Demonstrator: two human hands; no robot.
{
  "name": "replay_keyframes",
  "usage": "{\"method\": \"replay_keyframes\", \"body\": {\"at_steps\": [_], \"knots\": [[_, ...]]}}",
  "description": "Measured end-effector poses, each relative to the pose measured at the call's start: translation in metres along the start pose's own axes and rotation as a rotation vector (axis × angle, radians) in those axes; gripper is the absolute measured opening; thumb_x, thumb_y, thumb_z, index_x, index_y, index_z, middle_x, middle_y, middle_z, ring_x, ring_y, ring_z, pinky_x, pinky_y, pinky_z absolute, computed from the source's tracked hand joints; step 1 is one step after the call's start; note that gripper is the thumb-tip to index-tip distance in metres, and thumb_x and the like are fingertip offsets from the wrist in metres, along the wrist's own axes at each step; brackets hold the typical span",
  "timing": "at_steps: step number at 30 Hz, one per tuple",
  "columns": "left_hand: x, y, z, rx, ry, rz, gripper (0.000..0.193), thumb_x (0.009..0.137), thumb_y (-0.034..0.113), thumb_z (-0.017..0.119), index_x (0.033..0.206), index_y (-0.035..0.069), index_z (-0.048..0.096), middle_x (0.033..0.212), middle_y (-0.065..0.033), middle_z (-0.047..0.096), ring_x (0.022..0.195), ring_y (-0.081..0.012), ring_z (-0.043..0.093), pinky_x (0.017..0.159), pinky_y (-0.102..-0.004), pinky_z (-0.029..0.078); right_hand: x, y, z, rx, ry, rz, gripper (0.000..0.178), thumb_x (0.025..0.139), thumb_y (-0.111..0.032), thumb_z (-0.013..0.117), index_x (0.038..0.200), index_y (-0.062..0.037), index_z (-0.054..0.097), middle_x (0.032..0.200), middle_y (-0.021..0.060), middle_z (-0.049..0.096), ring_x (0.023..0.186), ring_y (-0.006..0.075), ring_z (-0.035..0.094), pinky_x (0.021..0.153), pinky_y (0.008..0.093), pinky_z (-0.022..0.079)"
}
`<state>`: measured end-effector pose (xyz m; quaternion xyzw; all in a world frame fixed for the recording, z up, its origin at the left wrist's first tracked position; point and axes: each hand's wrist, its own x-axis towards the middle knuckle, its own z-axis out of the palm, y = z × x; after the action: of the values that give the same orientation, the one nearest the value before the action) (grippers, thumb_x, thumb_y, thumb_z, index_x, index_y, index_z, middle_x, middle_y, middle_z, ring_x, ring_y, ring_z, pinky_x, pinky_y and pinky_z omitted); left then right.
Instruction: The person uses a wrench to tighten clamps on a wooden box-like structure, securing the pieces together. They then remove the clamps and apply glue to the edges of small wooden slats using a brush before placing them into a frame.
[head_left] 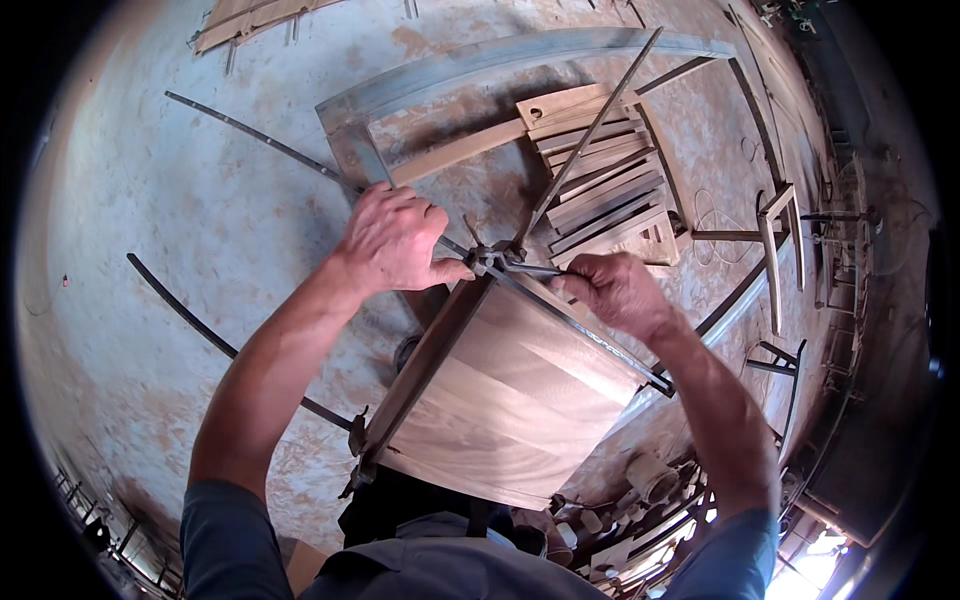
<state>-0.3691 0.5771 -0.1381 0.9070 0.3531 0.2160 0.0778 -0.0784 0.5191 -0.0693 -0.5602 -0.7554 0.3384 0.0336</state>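
A pale wooden panel (510,390) with a darker rail (425,370) along its left edge lies in front of me. At its far corner, metal clamp heads (490,258) sit close together, with long clamp bars jutting out. My left hand (395,240) is closed around the bar clamp (265,140) pointing far left, its thumb beside the clamp heads. Pinched in the closed fingers of my right hand (622,293) is a thin metal rod (535,268) running from those heads. Its far end is hidden by the fingers. Another clamp bar (590,135) slants up to the right.
A further bar clamp (190,315) reaches left from a jaw (358,440) at the panel's near left corner. Beyond the panel, stacked wooden slats (605,190) lie near a long metal beam (480,65). Wooden frames (775,250) stand right; offcuts and a bucket (652,478) sit near right.
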Motion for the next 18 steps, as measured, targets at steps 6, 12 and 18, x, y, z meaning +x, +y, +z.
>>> {"method": "replay_keyframes", "body": {"at_steps": [6, 12, 18], "knots": [[0.002, 0.0, 0.003, 0.062, -0.113, 0.016, 0.056, 0.064, 0.061, 0.071, 0.064, 0.006, 0.061, 0.064, -0.0113, 0.061, 0.065, -0.0303, 0.063, 0.062, -0.0417, 0.046, -0.024, -0.021, 0.02, 0.124, 0.035, 0.273, 0.037, 0.091, -0.039, 0.06, 0.085, -0.0029, 0.067, 0.073, 0.0195, 0.062, 0.069, 0.0361, 0.062, 0.065, 0.0418, 0.049], [0.003, -0.002, 0.003, 0.1, -0.134, 0.035, 0.057, 0.066, 0.063, 0.068, 0.063, 0.006, 0.061, 0.061, -0.0112, 0.059, 0.06, -0.0302, 0.062, 0.059, -0.0414, 0.045, -0.039, -0.041, 0.049, 0.362, 0.074, 0.513, 0.044, 0.09, -0.045, 0.06, 0.095, -0.0029, 0.069, 0.08, 0.0177, 0.067, 0.071, 0.0367, 0.064, 0.068, 0.0421, 0.051], [0.008, 0.0, 0.004, 0.112, -0.145, 0.054, 0.056, 0.065, 0.062, 0.07, 0.062, 0.006, 0.059, 0.06, -0.0109, 0.059, 0.059, -0.0295, 0.061, 0.056, -0.0408, 0.046, -0.03, -0.019, 0.023, 0.787, -0.34, 0.585, 0.054, 0.094, -0.05, 0.053, 0.088, 0.0021, 0.064, 0.065, 0.0045, 0.056, 0.062, 0.0126, 0.056, 0.063, 0.03, 0.049]]}}
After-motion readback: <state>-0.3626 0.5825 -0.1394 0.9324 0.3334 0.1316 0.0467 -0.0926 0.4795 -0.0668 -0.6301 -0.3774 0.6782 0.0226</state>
